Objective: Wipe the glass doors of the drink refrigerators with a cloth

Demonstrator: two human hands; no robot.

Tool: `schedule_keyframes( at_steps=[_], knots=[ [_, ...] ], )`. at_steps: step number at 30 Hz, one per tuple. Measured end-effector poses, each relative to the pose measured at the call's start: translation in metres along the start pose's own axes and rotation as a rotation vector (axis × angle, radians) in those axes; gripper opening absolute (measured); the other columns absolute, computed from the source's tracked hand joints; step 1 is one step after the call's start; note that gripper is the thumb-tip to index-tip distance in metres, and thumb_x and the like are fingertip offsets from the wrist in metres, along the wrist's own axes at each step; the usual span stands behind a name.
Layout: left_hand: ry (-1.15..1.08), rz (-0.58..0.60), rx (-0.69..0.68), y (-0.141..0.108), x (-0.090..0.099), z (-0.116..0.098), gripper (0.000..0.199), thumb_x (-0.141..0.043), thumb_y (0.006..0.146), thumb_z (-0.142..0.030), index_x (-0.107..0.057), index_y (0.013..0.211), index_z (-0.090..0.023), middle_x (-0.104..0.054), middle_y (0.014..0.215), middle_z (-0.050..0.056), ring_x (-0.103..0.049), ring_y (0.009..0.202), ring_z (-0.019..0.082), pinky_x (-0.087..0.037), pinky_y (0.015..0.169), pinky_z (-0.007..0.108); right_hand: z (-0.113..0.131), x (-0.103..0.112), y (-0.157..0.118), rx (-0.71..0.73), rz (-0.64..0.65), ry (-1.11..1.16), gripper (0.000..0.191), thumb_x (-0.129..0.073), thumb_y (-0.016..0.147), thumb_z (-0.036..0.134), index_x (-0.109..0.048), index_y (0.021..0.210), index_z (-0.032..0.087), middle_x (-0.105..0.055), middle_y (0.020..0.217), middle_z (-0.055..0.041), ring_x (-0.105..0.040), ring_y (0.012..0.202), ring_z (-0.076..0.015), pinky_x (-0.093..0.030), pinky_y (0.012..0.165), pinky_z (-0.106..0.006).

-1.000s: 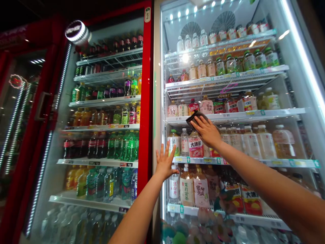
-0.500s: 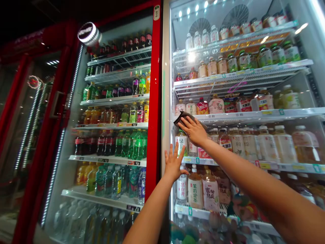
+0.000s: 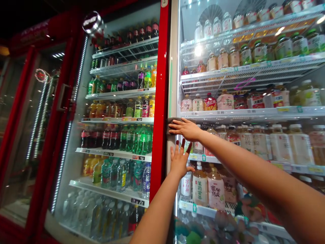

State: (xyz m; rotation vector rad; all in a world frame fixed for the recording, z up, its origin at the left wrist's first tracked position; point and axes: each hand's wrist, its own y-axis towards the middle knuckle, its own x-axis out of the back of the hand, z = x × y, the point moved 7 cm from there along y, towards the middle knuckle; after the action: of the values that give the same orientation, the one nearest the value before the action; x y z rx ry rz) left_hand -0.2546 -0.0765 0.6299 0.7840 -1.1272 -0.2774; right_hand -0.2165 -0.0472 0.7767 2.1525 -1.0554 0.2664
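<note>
A dark grey cloth (image 3: 170,120) lies flat against the pale left frame (image 3: 173,81) of the right-hand drinks fridge, partly covered by fingers. My right hand (image 3: 187,129) presses it there, palm down, with the fingers stretched to the left. Just below, my left hand (image 3: 179,162) rests on the fridge door's left edge with its fingers spread and nothing in them. Behind the glass near both hands stand tea bottles (image 3: 199,186) with white labels; the arms hide some of them.
A red-framed fridge (image 3: 161,84) stands close on the left, with rows of soda bottles (image 3: 142,139) inside. Another red fridge with a door handle (image 3: 63,97) is farther left. White shelves (image 3: 243,113) cross the right fridge's interior.
My right hand has slid the cloth left, from the glass onto the door frame. My left hand stays in place against the door. The view has shifted slightly.
</note>
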Motion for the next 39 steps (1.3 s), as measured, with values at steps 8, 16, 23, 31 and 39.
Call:
schedule_keyframes(
  at_steps=[8,16,23,31,39],
  knots=[
    [-0.019,-0.044,-0.022,-0.001,-0.003,0.003,0.130,-0.090,0.058,-0.060,-0.017,0.162,-0.030,-0.013,0.169,0.016,-0.004,0.155,0.044,-0.010,0.121,0.071,-0.006,0.005,0.011,-0.013,-0.044,-0.040,0.052,-0.046,0.096,0.015,-0.056,0.143,0.035,-0.042,0.160,0.0021,-0.034,0.150,-0.0270,-0.028,0.120,-0.056],
    [-0.036,-0.071,-0.029,-0.002,-0.005,0.005,0.136,-0.091,0.054,-0.061,-0.014,0.162,-0.033,-0.004,0.170,0.012,0.003,0.155,0.043,-0.010,0.121,0.071,-0.021,0.007,0.015,-0.316,-0.115,-0.063,0.063,-0.045,0.094,0.012,-0.042,0.153,0.035,-0.033,0.164,-0.0002,-0.028,0.152,-0.0293,-0.025,0.121,-0.057],
    [-0.011,-0.064,-0.026,-0.001,-0.007,0.007,0.130,-0.090,0.058,-0.060,-0.016,0.162,-0.032,-0.004,0.170,0.012,0.001,0.155,0.042,-0.010,0.122,0.069,-0.014,0.006,0.011,-0.100,-0.028,-0.046,0.064,-0.044,0.094,0.013,-0.041,0.153,0.039,-0.034,0.164,0.0047,-0.027,0.153,-0.0257,-0.025,0.122,-0.053],
    [-0.014,-0.059,-0.028,-0.002,0.002,0.003,0.130,-0.088,0.059,-0.062,-0.015,0.162,-0.032,-0.006,0.170,0.013,0.001,0.155,0.041,-0.011,0.121,0.070,-0.038,0.011,-0.028,-0.498,-0.147,-0.100,0.067,-0.039,0.094,0.012,-0.034,0.158,0.032,-0.027,0.167,-0.0027,-0.021,0.154,-0.0330,-0.022,0.120,-0.063],
    [0.013,-0.098,-0.035,-0.002,0.002,0.006,0.131,-0.088,0.058,-0.062,-0.013,0.162,-0.032,-0.005,0.170,0.013,-0.001,0.155,0.041,-0.014,0.121,0.069,-0.068,0.020,-0.055,-0.574,-0.200,-0.118,0.068,-0.044,0.093,0.017,-0.031,0.159,0.033,-0.027,0.167,-0.0014,-0.022,0.154,-0.0313,-0.023,0.121,-0.059]
  ],
)
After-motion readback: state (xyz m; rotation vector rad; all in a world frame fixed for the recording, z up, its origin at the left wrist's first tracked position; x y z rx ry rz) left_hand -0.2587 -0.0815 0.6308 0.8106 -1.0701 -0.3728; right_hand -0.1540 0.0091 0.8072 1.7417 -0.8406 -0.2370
